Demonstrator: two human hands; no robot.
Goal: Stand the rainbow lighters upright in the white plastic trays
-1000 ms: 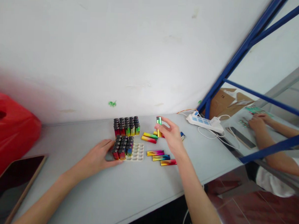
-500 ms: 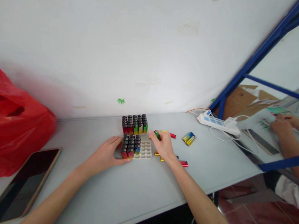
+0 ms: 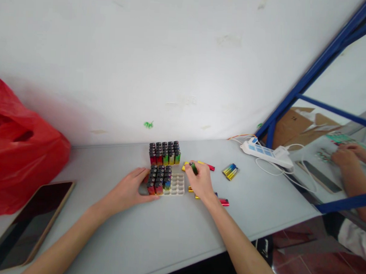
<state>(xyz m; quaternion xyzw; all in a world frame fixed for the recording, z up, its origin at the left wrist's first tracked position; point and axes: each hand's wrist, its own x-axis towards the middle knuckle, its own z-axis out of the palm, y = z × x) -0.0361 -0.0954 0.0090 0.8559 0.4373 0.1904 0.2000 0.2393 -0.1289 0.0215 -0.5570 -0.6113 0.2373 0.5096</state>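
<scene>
A pale tray (image 3: pixel 177 184) with round slots carries several upright lighters (image 3: pixel 159 179) with black tops on its left part. My left hand (image 3: pixel 136 186) rests round the left side of these lighters, thumb at the near edge and fingers behind. Just right of the tray, my right hand (image 3: pixel 201 176) pinches a green lighter (image 3: pixel 194 168). Behind the tray stands a second block of upright lighters (image 3: pixel 165 153) in red, green and yellow. Yellow and red lighters (image 3: pixel 210 167) lie beyond my right hand, and others (image 3: pixel 224 202) lie partly under its wrist.
Two blue-and-yellow lighters (image 3: pixel 230 171) lie further right. A white power strip (image 3: pixel 265 152) with cables sits by the blue frame (image 3: pixel 270 132). At left are a phone (image 3: pixel 29 223) and a red bag (image 3: pixel 24 154). Another person's hands (image 3: pixel 347 154) show at far right.
The green lighter in my right hand is held more upright, and a yellow lighter beside the fingers shows more. My left hand stays at the tray. The view has shifted slightly.
</scene>
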